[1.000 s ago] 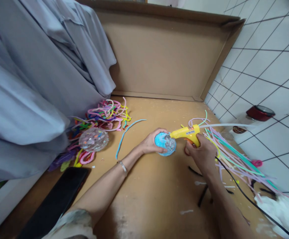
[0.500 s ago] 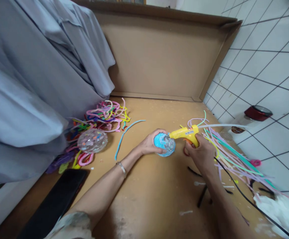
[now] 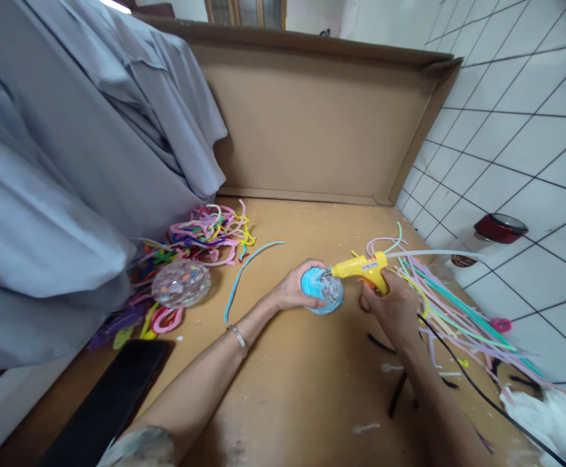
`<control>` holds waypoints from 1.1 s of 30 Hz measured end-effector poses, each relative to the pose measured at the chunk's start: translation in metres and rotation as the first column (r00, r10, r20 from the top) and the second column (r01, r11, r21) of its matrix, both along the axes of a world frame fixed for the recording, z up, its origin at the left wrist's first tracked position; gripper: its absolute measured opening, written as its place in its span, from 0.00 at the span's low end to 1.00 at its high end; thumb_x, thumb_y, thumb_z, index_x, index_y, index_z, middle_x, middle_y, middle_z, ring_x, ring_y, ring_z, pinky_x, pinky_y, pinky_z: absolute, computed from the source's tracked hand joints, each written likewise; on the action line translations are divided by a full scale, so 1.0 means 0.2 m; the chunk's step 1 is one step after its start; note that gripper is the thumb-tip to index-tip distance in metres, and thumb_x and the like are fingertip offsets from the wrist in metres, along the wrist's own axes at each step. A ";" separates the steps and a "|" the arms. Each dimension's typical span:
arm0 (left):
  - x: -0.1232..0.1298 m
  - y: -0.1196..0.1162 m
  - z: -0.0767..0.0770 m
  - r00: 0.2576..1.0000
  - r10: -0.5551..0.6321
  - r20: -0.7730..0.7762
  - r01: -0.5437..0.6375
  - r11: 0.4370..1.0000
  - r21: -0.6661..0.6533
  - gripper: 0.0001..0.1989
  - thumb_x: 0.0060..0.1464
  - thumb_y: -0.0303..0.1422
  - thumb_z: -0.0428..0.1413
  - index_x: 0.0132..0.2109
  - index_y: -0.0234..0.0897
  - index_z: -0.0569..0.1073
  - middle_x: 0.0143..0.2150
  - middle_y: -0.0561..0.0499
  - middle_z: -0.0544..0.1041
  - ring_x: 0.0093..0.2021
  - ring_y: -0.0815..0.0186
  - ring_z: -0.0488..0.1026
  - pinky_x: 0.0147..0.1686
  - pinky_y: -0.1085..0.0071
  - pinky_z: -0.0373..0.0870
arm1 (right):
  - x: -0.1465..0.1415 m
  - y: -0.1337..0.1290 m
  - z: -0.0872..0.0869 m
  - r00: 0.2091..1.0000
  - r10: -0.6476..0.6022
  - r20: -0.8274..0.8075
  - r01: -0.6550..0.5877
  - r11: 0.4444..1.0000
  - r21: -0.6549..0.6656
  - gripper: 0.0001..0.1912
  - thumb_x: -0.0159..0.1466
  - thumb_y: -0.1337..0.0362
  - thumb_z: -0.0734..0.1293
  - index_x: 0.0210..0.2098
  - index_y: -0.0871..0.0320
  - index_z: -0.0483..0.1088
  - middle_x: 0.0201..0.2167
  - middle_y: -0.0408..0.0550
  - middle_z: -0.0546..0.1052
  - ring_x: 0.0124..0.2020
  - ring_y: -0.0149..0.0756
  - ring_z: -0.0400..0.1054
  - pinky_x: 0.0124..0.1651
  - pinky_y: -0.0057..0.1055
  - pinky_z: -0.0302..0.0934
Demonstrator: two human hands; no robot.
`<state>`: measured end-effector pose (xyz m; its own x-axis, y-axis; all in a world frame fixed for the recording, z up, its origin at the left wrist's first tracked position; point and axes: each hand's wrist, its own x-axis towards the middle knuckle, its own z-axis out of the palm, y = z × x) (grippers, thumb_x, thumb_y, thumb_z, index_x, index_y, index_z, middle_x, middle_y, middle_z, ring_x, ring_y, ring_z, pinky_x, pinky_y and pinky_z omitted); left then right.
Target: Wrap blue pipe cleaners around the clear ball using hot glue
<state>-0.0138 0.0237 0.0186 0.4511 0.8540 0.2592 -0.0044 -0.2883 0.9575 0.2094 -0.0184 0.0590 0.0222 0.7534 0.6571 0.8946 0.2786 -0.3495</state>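
My left hand (image 3: 300, 285) is wrapped around a clear ball (image 3: 332, 292) partly covered in blue pipe cleaner (image 3: 311, 283). In my right hand (image 3: 394, 301) is a yellow hot glue gun (image 3: 361, 266), its fingers closed on the handle and trigger. The gun's nozzle meets the ball's surface beside the edge of the blue covering; whether glue is flowing I cannot make out. A long translucent glue stick (image 3: 429, 253) juts from the gun's rear. One loose blue pipe cleaner (image 3: 242, 271) lies curved on the table, left of the ball.
A second clear ball (image 3: 182, 284) sits by a tangle of coloured pipe cleaners (image 3: 209, 230). A black phone (image 3: 112, 395) lies front left. Straight pipe cleaners (image 3: 458, 308), a red-lidded jar (image 3: 500, 228), white tissue (image 3: 550, 415) and a black cord (image 3: 478, 383) are right. Cardboard (image 3: 312, 123) stands behind.
The view has tilted up slightly, so everything sits a little lower in the picture. The nozzle has shifted slightly along the ball; both hands keep their hold.
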 end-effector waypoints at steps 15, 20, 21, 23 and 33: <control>0.00 0.01 -0.02 1.000 -0.007 0.005 0.007 1.000 -0.005 0.36 0.30 0.30 0.69 0.51 0.38 0.69 0.52 0.47 0.71 0.51 0.58 0.69 0.52 0.64 0.65 | 0.03 0.01 -0.01 0.999 -0.022 -0.024 0.022 1.000 -0.017 0.14 0.56 0.56 0.63 0.20 0.54 0.55 0.18 0.38 0.61 0.21 0.29 0.52 0.26 0.28 0.46; 0.00 0.01 -0.02 1.000 0.001 0.001 -0.001 1.000 -0.011 0.36 0.30 0.31 0.69 0.51 0.38 0.69 0.52 0.47 0.71 0.51 0.57 0.70 0.52 0.64 0.66 | 0.01 0.00 -0.01 1.000 -0.002 -0.020 0.002 1.000 -0.014 0.15 0.56 0.57 0.63 0.20 0.53 0.54 0.17 0.38 0.61 0.21 0.29 0.52 0.27 0.28 0.46; 0.00 0.01 -0.02 1.000 0.001 0.005 -0.001 1.000 -0.010 0.36 0.30 0.31 0.69 0.51 0.38 0.69 0.52 0.47 0.71 0.52 0.57 0.70 0.53 0.64 0.66 | 0.01 0.00 -0.01 1.000 0.001 -0.018 -0.001 1.000 -0.013 0.15 0.56 0.57 0.63 0.20 0.53 0.54 0.17 0.38 0.60 0.20 0.29 0.52 0.27 0.28 0.46; 0.00 0.01 -0.02 1.000 -0.001 0.014 0.001 1.000 -0.006 0.36 0.30 0.30 0.69 0.51 0.38 0.70 0.53 0.47 0.70 0.52 0.57 0.69 0.53 0.64 0.65 | 0.01 0.00 -0.01 1.000 0.008 -0.013 -0.008 1.000 -0.008 0.14 0.56 0.57 0.63 0.20 0.54 0.54 0.17 0.38 0.60 0.20 0.29 0.52 0.27 0.28 0.46; 0.00 0.01 -0.01 1.000 -0.008 0.015 0.008 1.000 -0.008 0.36 0.30 0.31 0.69 0.51 0.38 0.69 0.53 0.47 0.70 0.52 0.57 0.69 0.54 0.63 0.65 | 0.01 0.00 0.00 0.999 0.034 -0.009 -0.034 0.999 -0.033 0.13 0.56 0.57 0.63 0.20 0.53 0.55 0.17 0.38 0.61 0.20 0.29 0.53 0.27 0.28 0.47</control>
